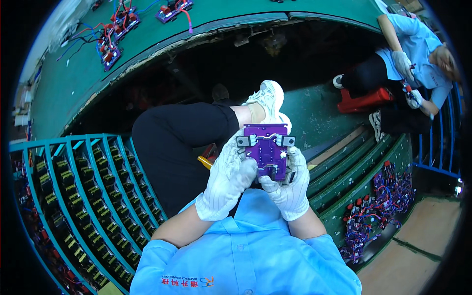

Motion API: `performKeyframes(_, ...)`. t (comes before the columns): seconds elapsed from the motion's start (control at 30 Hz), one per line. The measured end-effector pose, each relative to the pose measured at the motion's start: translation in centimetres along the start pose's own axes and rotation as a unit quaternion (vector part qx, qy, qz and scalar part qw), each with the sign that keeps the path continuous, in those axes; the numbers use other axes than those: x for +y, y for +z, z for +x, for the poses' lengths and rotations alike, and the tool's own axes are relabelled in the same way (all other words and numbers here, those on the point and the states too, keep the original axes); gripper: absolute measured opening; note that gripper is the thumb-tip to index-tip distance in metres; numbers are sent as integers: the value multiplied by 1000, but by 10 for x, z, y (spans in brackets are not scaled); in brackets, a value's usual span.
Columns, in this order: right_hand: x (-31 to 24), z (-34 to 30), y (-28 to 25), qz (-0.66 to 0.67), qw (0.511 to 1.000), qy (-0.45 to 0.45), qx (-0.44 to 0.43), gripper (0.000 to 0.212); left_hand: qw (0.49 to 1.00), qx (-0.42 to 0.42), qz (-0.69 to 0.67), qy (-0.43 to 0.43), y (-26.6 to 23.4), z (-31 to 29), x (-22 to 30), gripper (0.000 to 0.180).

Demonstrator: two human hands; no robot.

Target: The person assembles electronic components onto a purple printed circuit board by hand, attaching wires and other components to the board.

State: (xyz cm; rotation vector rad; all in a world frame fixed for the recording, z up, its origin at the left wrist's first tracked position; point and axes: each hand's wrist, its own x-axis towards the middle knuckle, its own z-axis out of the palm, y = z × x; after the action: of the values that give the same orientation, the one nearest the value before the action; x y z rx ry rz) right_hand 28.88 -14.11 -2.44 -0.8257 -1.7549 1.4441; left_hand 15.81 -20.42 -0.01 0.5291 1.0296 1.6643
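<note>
Between my two gloved hands is a purple circuit board (266,152), held up in front of my chest. Two black parts with metal tabs sit near its upper corners, and bent metal wires run across its face. My left hand (227,172), in a white knit glove, grips the board's left edge with the thumb on its lower left face. On the other side my right hand (291,184) closes round the lower right edge, its thumb near the bottom corner. The fingers behind the board are hidden.
At left stands a blue-green rack (88,196) filled with rows of parts. Wired purple boards (376,211) are heaped on green slats at right. More wired boards (112,37) lie on the green bench (162,37) ahead. A co-worker (418,64) sits at upper right near a red stool (364,100).
</note>
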Motion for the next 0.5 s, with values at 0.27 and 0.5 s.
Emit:
performKeyframes(0.27,-1,-3,-6,79,996,35,5,63,998,-18,37,-56,1,-2,-16,77)
performKeyframes(0.5,-24,-2,-13,268,948,161,52,56,996,-68,52,-25,3,3,-6,65)
